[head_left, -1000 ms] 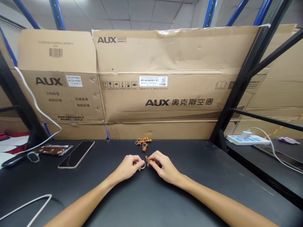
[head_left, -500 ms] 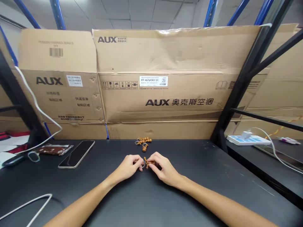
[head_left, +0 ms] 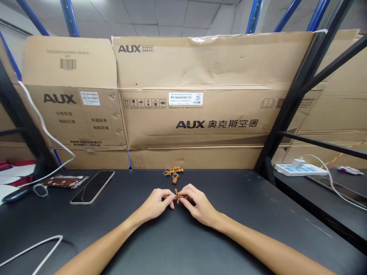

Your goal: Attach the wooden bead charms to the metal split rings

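Cardboard writing: boxes (head_left: pixel 200 91) are showing "AUX" in black, Chinese characters beside it, and a white label reading "KFR-46G/BpR3AES1(B1)" and "25".
Charm: brown charm (head_left: pixel 181 197) is sitting just above the surface, mid-front, between both hands.
Left hand: left hand (head_left: pixel 157 204) is pinching something small at the charm's left end, fingers pressed together; what it is I cannot tell.
Right hand: right hand (head_left: pixel 199 204) is pinching the charm, fingers curled around it.
Pile: more charms (head_left: pixel 173 172) are lying near, toward the boxes.
Surface: black surface (head_left: pixel 243 214) is carrying a phone (head_left: pixel 92 186) and a packet (head_left: pixel 64 181) at left.
Room: blue racking and black struts are framing the boxes.
Edges: right edge is dropping beside a power strip (head_left: pixel 299 168); a white cable (head_left: pixel 31 250) is lying at front left.
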Demonstrator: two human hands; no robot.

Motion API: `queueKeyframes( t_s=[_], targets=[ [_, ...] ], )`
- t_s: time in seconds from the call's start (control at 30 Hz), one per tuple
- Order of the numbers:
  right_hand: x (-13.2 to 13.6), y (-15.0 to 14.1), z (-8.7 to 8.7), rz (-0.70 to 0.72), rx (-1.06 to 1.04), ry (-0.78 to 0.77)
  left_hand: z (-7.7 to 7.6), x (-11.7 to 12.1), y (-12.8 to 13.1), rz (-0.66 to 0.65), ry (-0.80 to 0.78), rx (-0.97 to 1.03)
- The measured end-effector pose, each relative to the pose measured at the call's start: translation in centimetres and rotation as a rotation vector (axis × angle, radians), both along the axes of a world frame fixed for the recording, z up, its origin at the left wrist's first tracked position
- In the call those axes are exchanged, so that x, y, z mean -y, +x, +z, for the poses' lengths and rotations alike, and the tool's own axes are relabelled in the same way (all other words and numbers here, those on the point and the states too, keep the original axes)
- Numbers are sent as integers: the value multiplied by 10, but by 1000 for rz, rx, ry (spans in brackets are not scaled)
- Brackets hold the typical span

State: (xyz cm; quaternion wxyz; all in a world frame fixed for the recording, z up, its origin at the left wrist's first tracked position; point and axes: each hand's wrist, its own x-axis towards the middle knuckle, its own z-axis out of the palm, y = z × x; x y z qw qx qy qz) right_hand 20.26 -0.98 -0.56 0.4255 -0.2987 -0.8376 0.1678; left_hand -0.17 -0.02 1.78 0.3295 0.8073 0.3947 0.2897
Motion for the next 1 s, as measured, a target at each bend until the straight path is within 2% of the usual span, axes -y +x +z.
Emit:
queueKeyframes(
  t_s=[0.27, 0.47, 1.0],
  targets=[
    [-2, 0, -3, -9, -5, -3, -4, -2, 0, 32, -11, -1],
    [-3, 0, -5, -39, 6, 5, -5, -2, -1, 4, -20, 16],
    [-1, 0, -3, 4, 34, 8, -2, 0, -1, -23, -48, -7]
  ],
)
